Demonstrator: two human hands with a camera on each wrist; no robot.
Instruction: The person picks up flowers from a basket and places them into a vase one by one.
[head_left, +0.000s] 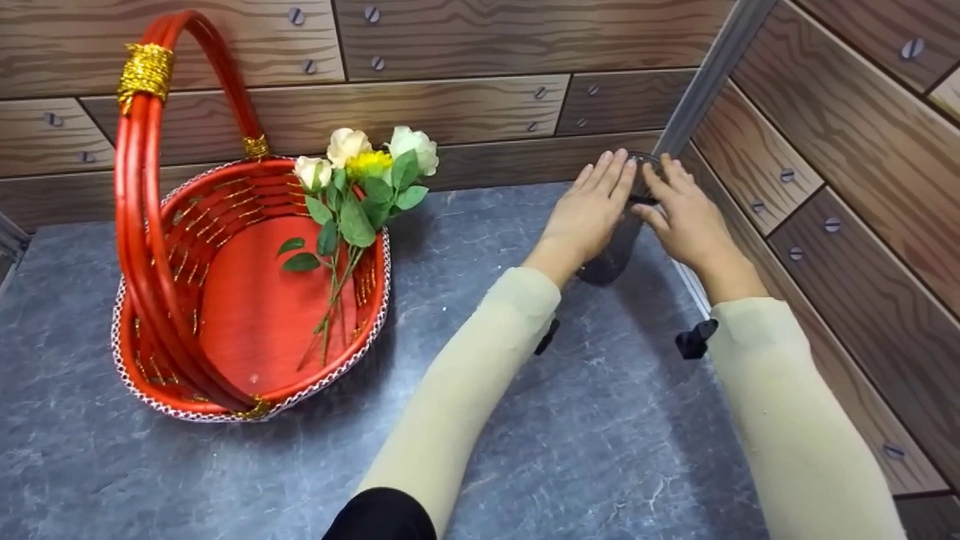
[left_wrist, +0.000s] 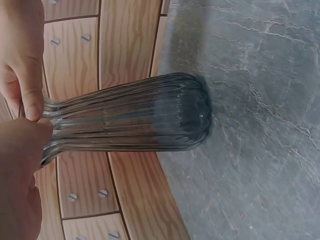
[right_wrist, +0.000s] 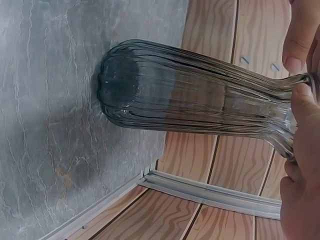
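A dark, clear ribbed glass vase (head_left: 611, 251) stands upright on the grey marbled table near the back right corner. Its flared mouth (left_wrist: 50, 150) shows between the two hands in the left wrist view. My left hand (head_left: 589, 210) holds the rim from the left, thumb on the near side. From the right, my right hand (head_left: 694, 221) grips the same rim, its thumb (right_wrist: 302, 102) against the glass. A thin black strip (head_left: 643, 199) shows between the hands; what it is I cannot tell.
A red woven basket (head_left: 251, 300) with a tall handle stands at left. Several white, peach and yellow flowers (head_left: 360, 172) on leafy stems lean over its right rim. Wood-patterned walls (head_left: 450, 112) close off the table's back and right sides.
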